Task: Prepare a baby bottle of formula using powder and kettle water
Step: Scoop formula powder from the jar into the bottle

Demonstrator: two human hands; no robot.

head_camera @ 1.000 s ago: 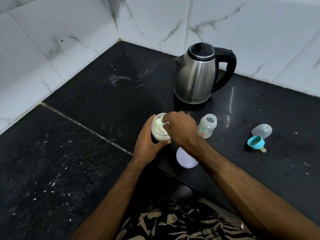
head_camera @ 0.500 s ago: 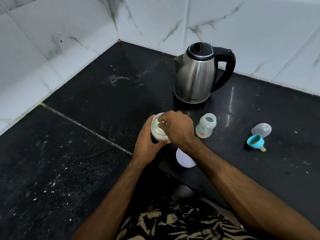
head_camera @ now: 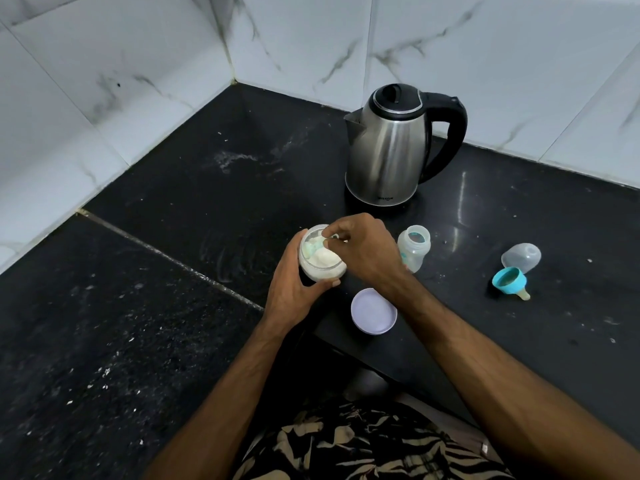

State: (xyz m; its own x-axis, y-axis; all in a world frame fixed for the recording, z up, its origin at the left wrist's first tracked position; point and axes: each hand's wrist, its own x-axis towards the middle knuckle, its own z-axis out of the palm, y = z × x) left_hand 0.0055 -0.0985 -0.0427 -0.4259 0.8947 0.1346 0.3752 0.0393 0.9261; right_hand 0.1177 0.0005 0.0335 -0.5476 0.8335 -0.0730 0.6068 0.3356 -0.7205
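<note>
Left hand [head_camera: 294, 292] grips the powder jar [head_camera: 320, 258] at frame centre; right hand [head_camera: 367, 252] pinches a scoop [head_camera: 313, 249] inside it.
Holding steadies the jar for scooping, I think. Its lid [head_camera: 374, 311] lies below; the open baby bottle [head_camera: 414, 249] waits just right, the kettle [head_camera: 389, 150] above, the teat ring [head_camera: 509, 280] and cap [head_camera: 521, 257] far right; nothing blocks the way.

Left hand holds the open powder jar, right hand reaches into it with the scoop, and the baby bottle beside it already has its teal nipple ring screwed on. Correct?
No. In the head view the baby bottle stands uncapped; the teal nipple ring lies apart on the counter. The rest holds: left hand, powder jar, right hand.
</note>
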